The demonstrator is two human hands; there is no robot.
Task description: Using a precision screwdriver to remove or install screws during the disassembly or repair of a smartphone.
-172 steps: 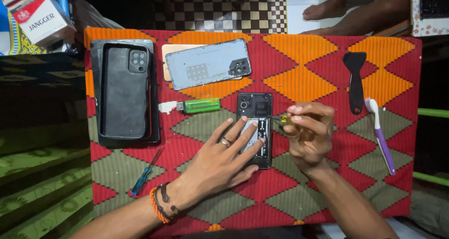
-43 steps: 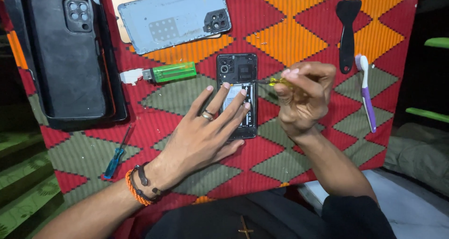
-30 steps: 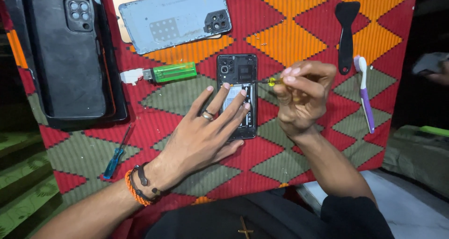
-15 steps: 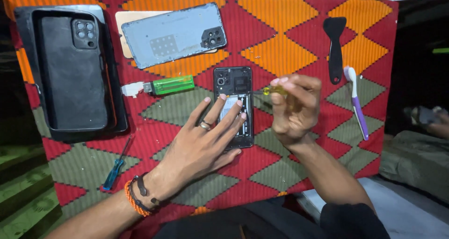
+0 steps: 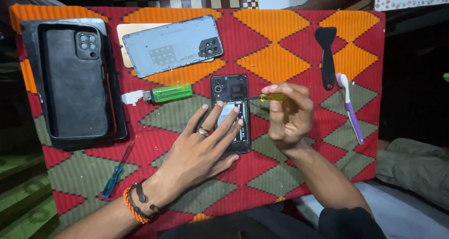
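Observation:
An opened black phone (image 5: 230, 90) lies back-side up on a red, orange and green woven cloth (image 5: 280, 52). My left hand (image 5: 202, 145) rests flat across the phone's lower half, fingers spread, a ring on one finger. My right hand (image 5: 289, 115) pinches a small yellow-handled screwdriver (image 5: 270, 97), held level with its tip at the phone's right edge. The phone's removed grey-blue back cover (image 5: 172, 45) lies above the phone, on top of a tan card.
A black phone case on a dark tray (image 5: 75, 82) sits at the left. A green lighter (image 5: 170, 93), a blue screwdriver (image 5: 114, 176), a black spatula tool (image 5: 326, 54) and a purple toothbrush (image 5: 351, 110) lie around. Folded fabric (image 5: 416, 166) is at the right.
The camera view has shifted and drawn back slightly. My right hand has lowered a little, keeping the screwdriver at the phone's right edge. My left hand stays pressed on the phone.

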